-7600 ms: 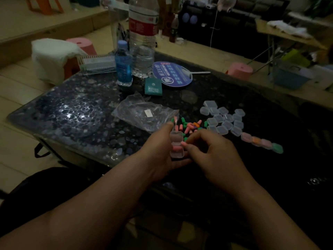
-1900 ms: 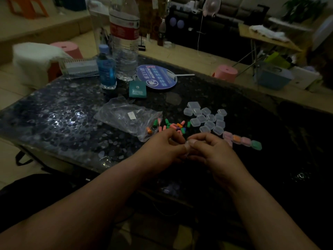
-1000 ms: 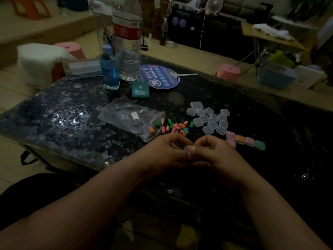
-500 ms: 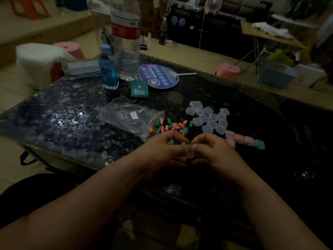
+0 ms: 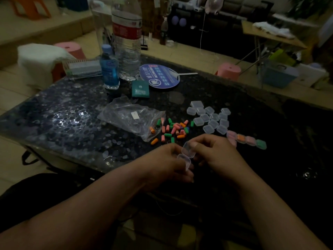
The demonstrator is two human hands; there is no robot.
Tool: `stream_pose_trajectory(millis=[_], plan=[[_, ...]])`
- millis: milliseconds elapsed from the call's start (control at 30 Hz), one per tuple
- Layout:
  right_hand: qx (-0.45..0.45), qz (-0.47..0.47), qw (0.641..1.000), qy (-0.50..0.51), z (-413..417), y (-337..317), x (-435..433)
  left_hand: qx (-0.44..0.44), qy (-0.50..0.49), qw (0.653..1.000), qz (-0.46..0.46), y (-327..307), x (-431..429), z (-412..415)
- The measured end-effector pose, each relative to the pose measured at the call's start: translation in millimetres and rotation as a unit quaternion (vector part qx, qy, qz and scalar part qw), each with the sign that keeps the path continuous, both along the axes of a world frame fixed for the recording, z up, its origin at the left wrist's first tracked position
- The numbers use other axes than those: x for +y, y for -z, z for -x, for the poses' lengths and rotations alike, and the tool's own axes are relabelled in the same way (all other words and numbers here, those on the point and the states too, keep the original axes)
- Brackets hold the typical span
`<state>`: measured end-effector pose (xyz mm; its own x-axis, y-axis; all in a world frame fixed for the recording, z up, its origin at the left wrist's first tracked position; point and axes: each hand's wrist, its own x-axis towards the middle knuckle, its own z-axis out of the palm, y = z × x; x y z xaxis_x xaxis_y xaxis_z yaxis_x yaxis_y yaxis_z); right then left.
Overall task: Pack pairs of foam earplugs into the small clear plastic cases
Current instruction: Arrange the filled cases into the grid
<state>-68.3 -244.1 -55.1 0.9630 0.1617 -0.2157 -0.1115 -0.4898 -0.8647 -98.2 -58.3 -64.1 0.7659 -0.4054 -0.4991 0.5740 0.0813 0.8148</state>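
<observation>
A small clear plastic case (image 5: 186,154) is hinged open between my hands near the table's front edge. My left hand (image 5: 167,165) holds its lower half and my right hand (image 5: 214,156) pinches the raised lid. I cannot tell what lies inside it. Loose foam earplugs (image 5: 173,129) in pink, green and orange lie scattered just beyond my hands. Several empty clear cases (image 5: 210,120) sit in a cluster to the right of them. A short row of filled cases (image 5: 246,139) lies further right.
A crumpled clear plastic bag (image 5: 131,118) lies left of the earplugs. Further back on the dark table (image 5: 57,120) stand a large water bottle (image 5: 127,38), a small blue bottle (image 5: 109,67), a teal packet (image 5: 140,89) and a blue hand fan (image 5: 159,75).
The case that both hands held shut between the fingers half a second ago now stands hinged open, lid raised by my right hand.
</observation>
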Motion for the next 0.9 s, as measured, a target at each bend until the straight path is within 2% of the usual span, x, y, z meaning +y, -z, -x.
stream_pose_trajectory(millis=[100,167,333,433,533,667,900], plan=[[-0.029,0.025,0.999,-0.015,0,0,12,-0.014,0.029,0.999,-0.017,3,2,3],[-0.036,0.020,0.999,-0.020,-1,-1,18,0.001,0.014,1.000,-0.016,0,3,3],[-0.035,0.003,0.999,-0.028,-7,0,33,0.062,-0.110,0.992,-0.013,2,10,0],[-0.026,0.008,0.999,0.029,-16,9,39,0.069,-0.189,0.980,-0.006,3,17,-2],[-0.066,0.108,0.990,0.068,-26,26,39,0.078,-0.258,0.963,0.024,2,24,-4],[-0.124,0.284,0.950,0.044,-33,43,48,0.092,-0.292,0.950,0.063,0,31,-7],[-0.193,0.361,0.912,0.032,-36,54,74,0.113,-0.295,0.944,0.092,2,36,-7]])
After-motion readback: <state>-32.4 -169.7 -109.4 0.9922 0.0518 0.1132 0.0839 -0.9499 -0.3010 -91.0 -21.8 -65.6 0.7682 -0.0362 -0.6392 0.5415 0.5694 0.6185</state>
